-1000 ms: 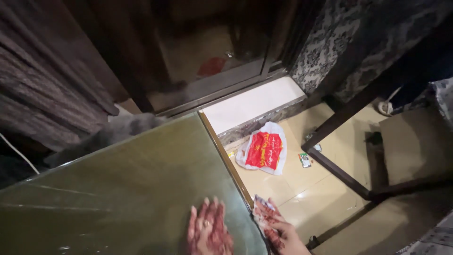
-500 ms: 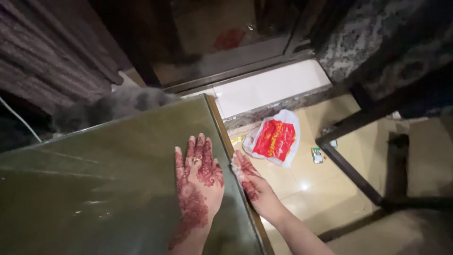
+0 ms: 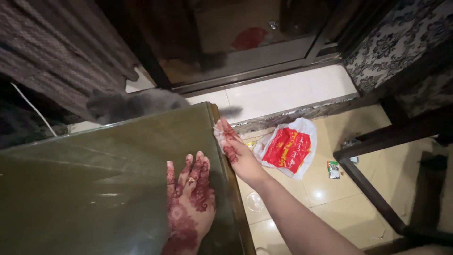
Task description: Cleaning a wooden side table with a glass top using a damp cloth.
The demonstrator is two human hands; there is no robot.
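Wiping looks part done: your right hand [image 3: 232, 146] has its fingers clenched on a pale cloth [image 3: 218, 135] at the far right edge of the green glass worktop [image 3: 94, 174]; your left hand [image 3: 191, 193] rests flat, fingers released, holding nothing. The near edge looks unwiped.

hands 2 [image 3: 191, 198] — table 1 [image 3: 94, 179] — cat 1 [image 3: 132, 104] — plastic bag 1 [image 3: 288, 148]

A small white cloth [image 3: 219, 137] is bunched up in the middle of the picture, pressed against the edge of the shiny green table [image 3: 94, 189].
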